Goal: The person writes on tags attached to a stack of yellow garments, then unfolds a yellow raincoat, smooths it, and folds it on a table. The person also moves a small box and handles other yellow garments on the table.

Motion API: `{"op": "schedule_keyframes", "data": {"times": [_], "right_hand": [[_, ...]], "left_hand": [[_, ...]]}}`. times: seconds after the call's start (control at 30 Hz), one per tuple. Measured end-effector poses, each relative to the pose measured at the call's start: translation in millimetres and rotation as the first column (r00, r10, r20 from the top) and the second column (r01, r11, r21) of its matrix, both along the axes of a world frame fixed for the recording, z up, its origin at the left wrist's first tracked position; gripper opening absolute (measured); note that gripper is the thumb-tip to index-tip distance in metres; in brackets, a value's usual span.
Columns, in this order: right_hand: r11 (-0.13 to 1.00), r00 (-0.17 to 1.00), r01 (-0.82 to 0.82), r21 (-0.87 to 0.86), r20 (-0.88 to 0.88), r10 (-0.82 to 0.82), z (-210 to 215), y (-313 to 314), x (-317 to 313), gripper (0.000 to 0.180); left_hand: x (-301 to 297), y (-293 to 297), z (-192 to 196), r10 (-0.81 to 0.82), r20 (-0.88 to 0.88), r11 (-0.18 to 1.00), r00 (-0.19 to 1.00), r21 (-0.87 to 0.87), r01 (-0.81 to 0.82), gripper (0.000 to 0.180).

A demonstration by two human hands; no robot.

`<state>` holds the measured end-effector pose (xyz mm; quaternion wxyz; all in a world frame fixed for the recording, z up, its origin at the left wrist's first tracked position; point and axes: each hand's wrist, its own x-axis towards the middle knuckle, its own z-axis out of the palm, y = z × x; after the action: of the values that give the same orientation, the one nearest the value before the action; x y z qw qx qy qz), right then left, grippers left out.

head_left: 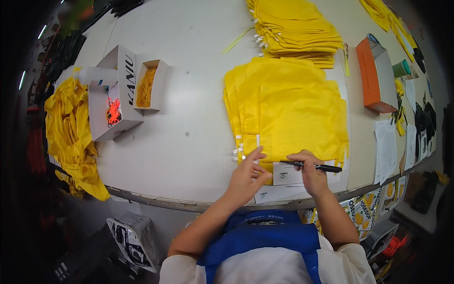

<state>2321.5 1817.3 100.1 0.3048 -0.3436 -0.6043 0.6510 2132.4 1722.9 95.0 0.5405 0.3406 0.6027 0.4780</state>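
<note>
A black marker pen is gripped in my right hand, its tip pointing left. Under that hand lies a white card with a small printed mark, along the near edge of the yellow fabric pieces. My left hand is at the near left corner of the fabric, fingers apart and nothing visible in them. Small white tags stick out along the fabric's left edge, close to my left fingertips. White paper shows beneath the card at the table edge.
Beyond the fabric rises a taller yellow fabric stack. An orange-and-white box and paper sheets are on the right. On the left are a white box with orange cords, a smaller box of yellow bands, and a crumpled yellow pile.
</note>
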Motion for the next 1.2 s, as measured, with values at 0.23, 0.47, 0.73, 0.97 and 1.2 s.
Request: {"op": "schedule_keyframes", "data": {"times": [0.23,0.47,0.73,0.97,1.2], "right_hand": [[0.929,0.999,-0.049,-0.368,-0.027,0.042,0.9,-18.5,-12.9,0.023],[0.950,0.978,0.207,-0.235,0.077,-0.194,-24.8,4.3,16.6,0.023],[0.576,0.651,-0.674,0.463,0.741,0.165,-37.9,34.2,-35.0,0.031],[0.653,0.566,-0.580,0.487,0.818,-0.107,-58.2,54.9,-23.7,0.034],[0.848,0.881,-0.308,0.431,0.465,0.083,-42.2,51.7,-15.1,0.030]], "left_hand": [[0.8,-6.9,16.3,-0.149,-0.346,0.963,0.926,0.160,0.215,0.017],[-20.7,-49.8,-15.5,0.016,-0.512,0.986,0.859,0.153,0.073,0.011],[-69.2,-60.7,-51.5,0.175,0.325,0.982,0.930,0.009,-0.188,0.009],[-114.0,-30.4,-70.6,0.121,-0.783,0.968,0.611,-0.043,-0.247,0.036],[10.2,6.3,-37.3,0.148,-0.584,0.989,0.798,0.070,-0.132,0.036]]}}
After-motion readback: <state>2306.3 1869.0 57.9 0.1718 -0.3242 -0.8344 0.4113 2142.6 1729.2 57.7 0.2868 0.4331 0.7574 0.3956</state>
